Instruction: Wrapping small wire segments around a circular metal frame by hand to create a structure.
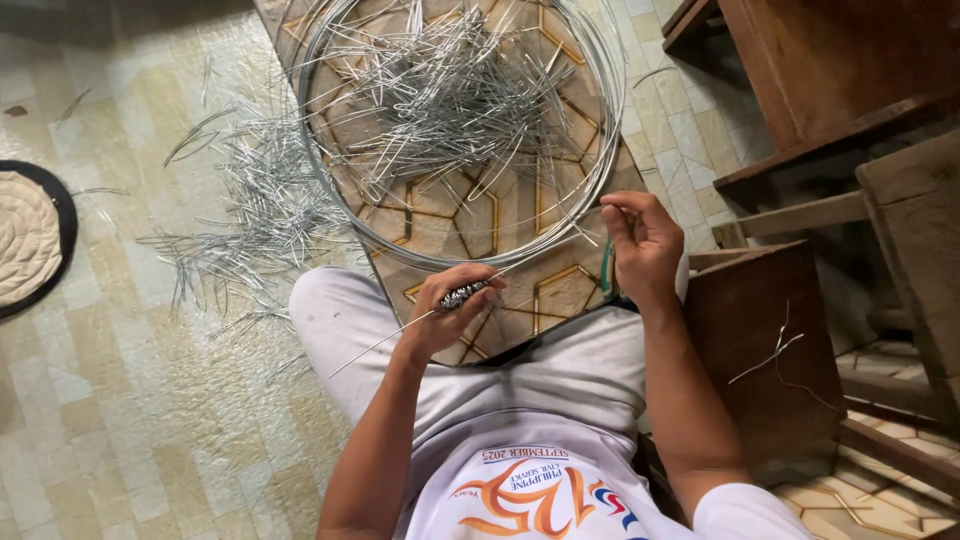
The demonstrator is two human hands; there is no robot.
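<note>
— Where are you sitting?

— On a pale tiled floor (120,420), with a patterned board (540,300) across my lap as my surface.

— What's nearest?

— My left hand (450,305), closed around a small wire coil (464,294) with a long straight wire (380,342) running out near-left. My right hand (645,240) pinches the wire's other end just beside the big wire hoop (330,190).

— Any risk?

— I'd guess the springy end could slip my pinch and whip back. Beyond lie the cut wire pieces (450,90).
</note>
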